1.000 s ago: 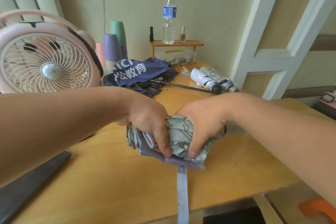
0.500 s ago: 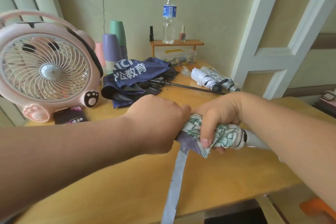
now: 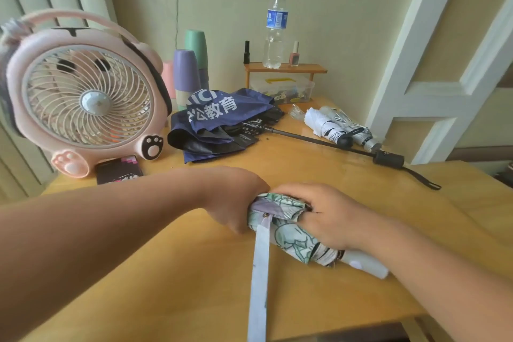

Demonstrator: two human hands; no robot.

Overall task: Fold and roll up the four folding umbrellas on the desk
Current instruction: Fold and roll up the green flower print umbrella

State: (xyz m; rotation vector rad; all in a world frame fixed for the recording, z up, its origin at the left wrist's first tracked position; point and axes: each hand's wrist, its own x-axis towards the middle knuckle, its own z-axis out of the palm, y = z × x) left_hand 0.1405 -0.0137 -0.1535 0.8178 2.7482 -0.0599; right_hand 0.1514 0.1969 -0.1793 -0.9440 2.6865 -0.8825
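Observation:
A green-and-white patterned folding umbrella point(image 3: 288, 233) lies rolled near the desk's front, its pale handle point(image 3: 366, 265) pointing right. My left hand point(image 3: 236, 200) grips its left end. My right hand point(image 3: 322, 216) wraps around its middle. Its lilac strap point(image 3: 259, 275) hangs loose toward me over the desk edge. A navy umbrella point(image 3: 219, 119) with white lettering lies unfolded at the back, its black shaft and handle point(image 3: 387, 159) stretched to the right. Two white rolled umbrellas point(image 3: 338, 126) lie at the back right.
A pink desk fan point(image 3: 83, 100) stands at the left with a dark phone point(image 3: 119, 173) in front. Stacked cups point(image 3: 190, 69), a small wooden shelf point(image 3: 286, 68) with a water bottle point(image 3: 276, 28) and nail polish, and a clear box point(image 3: 283, 89) line the wall.
The rolled patterned umbrella has turned, its handle now pointing lower right. My left hand shifted onto its left end and my right hand slid over its middle. The view tilted, showing more of the desk.

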